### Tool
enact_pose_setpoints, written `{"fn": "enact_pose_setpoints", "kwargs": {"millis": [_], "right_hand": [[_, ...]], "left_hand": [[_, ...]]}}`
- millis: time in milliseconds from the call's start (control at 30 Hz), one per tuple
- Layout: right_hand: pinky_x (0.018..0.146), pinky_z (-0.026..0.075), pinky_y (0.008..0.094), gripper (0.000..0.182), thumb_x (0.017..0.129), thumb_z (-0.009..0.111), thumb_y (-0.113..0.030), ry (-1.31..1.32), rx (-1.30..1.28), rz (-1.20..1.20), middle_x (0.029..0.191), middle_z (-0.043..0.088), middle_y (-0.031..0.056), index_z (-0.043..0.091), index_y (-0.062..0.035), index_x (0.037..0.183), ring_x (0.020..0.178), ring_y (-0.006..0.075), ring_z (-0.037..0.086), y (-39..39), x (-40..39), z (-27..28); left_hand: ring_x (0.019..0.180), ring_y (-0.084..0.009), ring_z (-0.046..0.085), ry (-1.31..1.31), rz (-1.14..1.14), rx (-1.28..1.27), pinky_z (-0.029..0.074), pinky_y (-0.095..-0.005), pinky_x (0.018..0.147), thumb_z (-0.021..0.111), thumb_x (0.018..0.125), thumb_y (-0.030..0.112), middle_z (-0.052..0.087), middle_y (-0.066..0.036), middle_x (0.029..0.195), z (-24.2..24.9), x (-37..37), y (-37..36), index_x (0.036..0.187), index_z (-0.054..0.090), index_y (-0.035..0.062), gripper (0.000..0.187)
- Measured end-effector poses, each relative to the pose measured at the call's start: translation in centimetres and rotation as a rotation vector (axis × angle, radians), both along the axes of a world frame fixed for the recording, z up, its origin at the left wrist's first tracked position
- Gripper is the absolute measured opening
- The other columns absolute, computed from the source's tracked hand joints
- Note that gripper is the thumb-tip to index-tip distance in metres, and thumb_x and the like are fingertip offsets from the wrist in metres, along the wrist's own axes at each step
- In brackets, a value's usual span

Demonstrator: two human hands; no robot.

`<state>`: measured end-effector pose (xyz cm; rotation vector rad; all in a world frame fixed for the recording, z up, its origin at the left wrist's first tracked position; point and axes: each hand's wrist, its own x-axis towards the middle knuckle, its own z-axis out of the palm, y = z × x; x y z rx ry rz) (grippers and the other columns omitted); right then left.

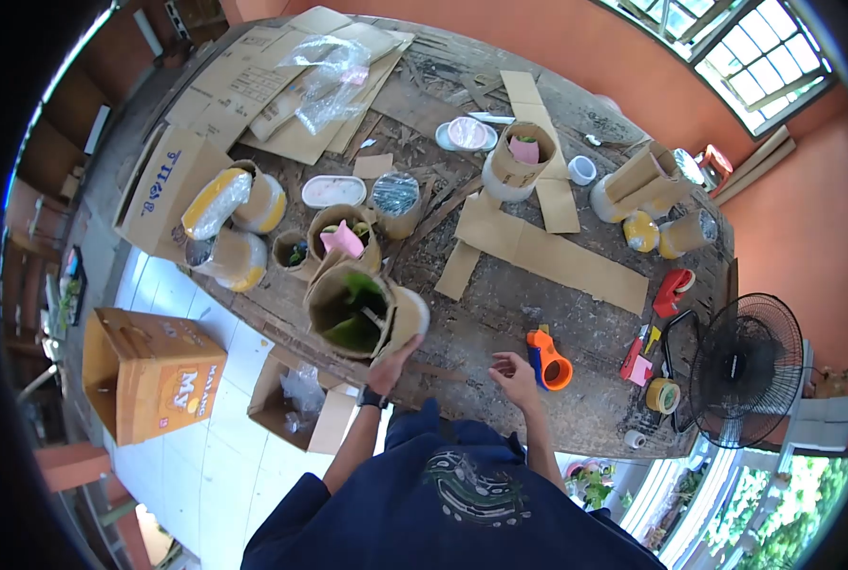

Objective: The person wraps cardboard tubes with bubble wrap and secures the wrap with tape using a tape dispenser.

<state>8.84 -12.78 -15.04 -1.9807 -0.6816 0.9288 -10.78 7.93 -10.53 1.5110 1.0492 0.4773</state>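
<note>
My left hand (394, 364) is closed on the near side of a potted plant wrapped in a cardboard tube (407, 318). The tube leans toward me at the table's front edge, and green leaves (355, 328) show inside its open top. My right hand (513, 377) hovers at the front edge with its fingers loosely bent and apart, holding nothing. Just right of it lies an orange and blue tape dispenser (550, 363). Behind the held pot stand another cardboard-wrapped pot with a pink piece (342, 239) on top and a smaller wrapped pot (295, 255).
Cardboard strips (557, 256) lie across the worn wooden table (481, 356). More wrapped pots (514, 166) stand at the back, left and right. A red tape dispenser (673, 292), a tape roll (663, 395) and a black fan (745, 366) are at right. An open box (286, 399) sits below.
</note>
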Motion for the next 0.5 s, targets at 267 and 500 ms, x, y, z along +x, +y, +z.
{"fn": "enact_pose_setpoints", "kwargs": {"millis": [267, 500], "right_hand": [[0.072, 0.051, 0.0267, 0.034, 0.080, 0.073, -0.012, 0.027, -0.044, -0.015, 0.091, 0.068, 0.0061, 0.062, -0.0041, 0.112, 0.080, 0.0121, 0.063, -0.9, -0.1, -0.1], [0.076, 0.051, 0.0274, 0.034, 0.080, 0.073, -0.013, 0.135, 0.029, -0.295, 0.091, 0.068, 0.0083, 0.063, 0.0000, 0.110, 0.084, 0.0139, 0.064, -7.4, -0.4, -2.7]], "left_hand": [[0.108, -0.0258, 0.054, -0.553, 0.261, 0.145, 0.041, -0.0384, 0.096, 0.087, 0.061, 0.014, 0.058, -0.016, 0.115, -2.4, 19.9, 6.8, 0.121, 0.050, -0.0028, 0.072], [0.113, -0.0390, 0.043, -0.187, 0.640, 0.443, 0.035, -0.0475, 0.099, 0.088, 0.052, 0.018, 0.044, -0.021, 0.117, -7.1, 32.9, 18.7, 0.126, 0.038, 0.0012, 0.090]]}}
